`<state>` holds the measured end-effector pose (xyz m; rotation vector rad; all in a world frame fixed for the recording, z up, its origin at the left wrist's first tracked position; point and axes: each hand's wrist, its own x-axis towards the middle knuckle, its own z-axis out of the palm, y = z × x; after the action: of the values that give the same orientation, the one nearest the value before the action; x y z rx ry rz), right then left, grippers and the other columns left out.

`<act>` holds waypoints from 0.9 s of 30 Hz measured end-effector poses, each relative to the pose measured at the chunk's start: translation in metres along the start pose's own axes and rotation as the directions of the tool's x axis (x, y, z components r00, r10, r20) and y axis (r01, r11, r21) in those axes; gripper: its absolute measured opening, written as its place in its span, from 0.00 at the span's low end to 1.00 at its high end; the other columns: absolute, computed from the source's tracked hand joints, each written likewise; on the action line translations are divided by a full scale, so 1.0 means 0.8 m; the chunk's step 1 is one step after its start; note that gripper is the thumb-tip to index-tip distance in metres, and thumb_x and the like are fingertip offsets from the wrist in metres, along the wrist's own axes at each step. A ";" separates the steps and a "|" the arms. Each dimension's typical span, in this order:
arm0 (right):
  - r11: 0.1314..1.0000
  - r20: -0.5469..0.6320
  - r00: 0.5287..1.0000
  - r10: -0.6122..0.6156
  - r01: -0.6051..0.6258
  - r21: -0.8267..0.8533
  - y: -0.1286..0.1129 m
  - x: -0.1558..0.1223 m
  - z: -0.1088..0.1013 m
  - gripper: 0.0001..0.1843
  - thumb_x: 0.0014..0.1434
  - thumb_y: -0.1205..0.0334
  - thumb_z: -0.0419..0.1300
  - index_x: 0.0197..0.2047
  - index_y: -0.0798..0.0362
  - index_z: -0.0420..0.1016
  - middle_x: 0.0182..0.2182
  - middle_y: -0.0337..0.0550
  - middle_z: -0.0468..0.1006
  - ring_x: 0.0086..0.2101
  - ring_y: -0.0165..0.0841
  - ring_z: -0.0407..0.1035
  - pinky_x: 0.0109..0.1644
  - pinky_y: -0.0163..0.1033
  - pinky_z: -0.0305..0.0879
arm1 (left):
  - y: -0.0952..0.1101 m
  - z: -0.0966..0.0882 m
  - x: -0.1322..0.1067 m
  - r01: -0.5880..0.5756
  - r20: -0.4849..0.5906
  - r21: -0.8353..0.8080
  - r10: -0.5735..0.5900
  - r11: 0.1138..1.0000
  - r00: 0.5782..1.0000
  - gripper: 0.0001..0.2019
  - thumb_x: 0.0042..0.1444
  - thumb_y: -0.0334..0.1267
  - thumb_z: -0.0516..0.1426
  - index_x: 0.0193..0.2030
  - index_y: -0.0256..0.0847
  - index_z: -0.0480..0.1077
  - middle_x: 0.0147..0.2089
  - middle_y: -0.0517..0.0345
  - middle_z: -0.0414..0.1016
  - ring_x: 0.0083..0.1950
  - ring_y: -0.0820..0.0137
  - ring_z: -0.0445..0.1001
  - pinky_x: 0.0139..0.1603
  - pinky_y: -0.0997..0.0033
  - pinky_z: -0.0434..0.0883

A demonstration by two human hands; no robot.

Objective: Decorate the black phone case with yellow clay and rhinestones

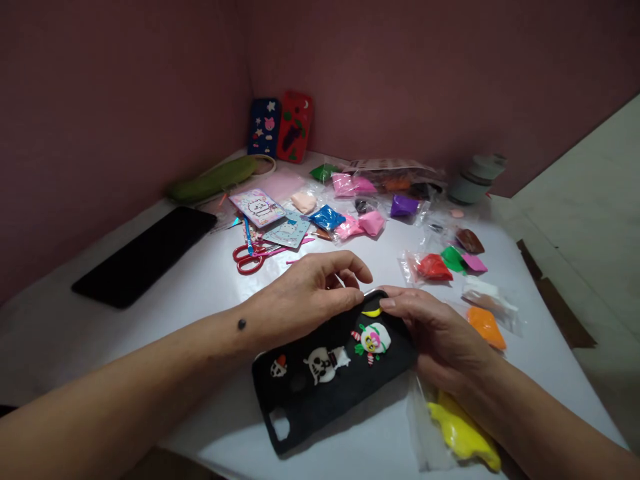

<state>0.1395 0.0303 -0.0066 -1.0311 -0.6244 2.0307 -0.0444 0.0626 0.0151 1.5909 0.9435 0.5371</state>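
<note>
Under pink walls (pixel 400 80), over a white table (pixel 545 320), I have my right hand (pixel 435 327) clamped on the black rectangular phone case (pixel 320 413) and my left hand (pixel 323 290), thumb and fingers apart, seemingly setting its small yellow clay-like crescent (pixel 372 312), which calls for light pressure next.

the black phone case (pixel 325 407) looks matt and smooth, like rubber; its raised figures (pixel 374 338) look like soft clay. at right, the near bag (pixel 421 433) is thin, glossy clear plastic. far left, the scissors' handles (pixel 251 272) look like shiny red plastic. the white tabletop (pixel 530 373) has a smooth sheen.
</note>
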 end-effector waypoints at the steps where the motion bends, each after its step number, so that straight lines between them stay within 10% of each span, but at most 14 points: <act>1: 1.000 0.003 1.000 0.001 -0.001 0.008 -0.001 0.000 0.000 0.03 0.47 0.68 0.65 0.25 0.57 0.74 0.20 0.36 0.72 0.23 0.26 0.66 0.29 0.30 0.61 | 0.001 -0.001 0.000 0.004 0.012 -0.014 -0.004 1.000 1.000 0.05 0.57 0.35 0.54 0.41 0.41 0.68 0.30 0.65 0.65 0.30 0.77 0.62 0.28 0.77 0.61; 14: 0.999 0.054 0.998 -0.041 0.041 0.017 0.000 0.001 -0.001 0.11 0.47 0.70 0.63 0.36 0.59 0.82 0.22 0.41 0.78 0.26 0.28 0.67 0.33 0.32 0.62 | 0.004 -0.003 0.000 -0.032 -0.057 0.046 0.034 0.998 0.998 0.03 0.54 0.33 0.55 0.35 0.39 0.70 0.27 0.65 0.65 0.28 0.77 0.62 0.26 0.77 0.61; 27: 0.996 0.000 0.999 -0.054 0.054 0.071 0.000 0.001 -0.001 0.02 0.47 0.70 0.66 0.27 0.57 0.80 0.21 0.38 0.75 0.25 0.27 0.65 0.32 0.32 0.61 | -0.007 -0.004 0.001 -0.335 -0.050 0.484 0.408 0.808 0.911 0.05 0.54 0.26 0.57 0.32 0.37 0.72 0.35 0.58 0.68 0.36 0.75 0.68 0.37 0.75 0.65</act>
<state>0.1400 0.0307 -0.0076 -0.9611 -0.5709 1.9929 -0.0482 0.0650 0.0107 2.2284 0.9179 0.7533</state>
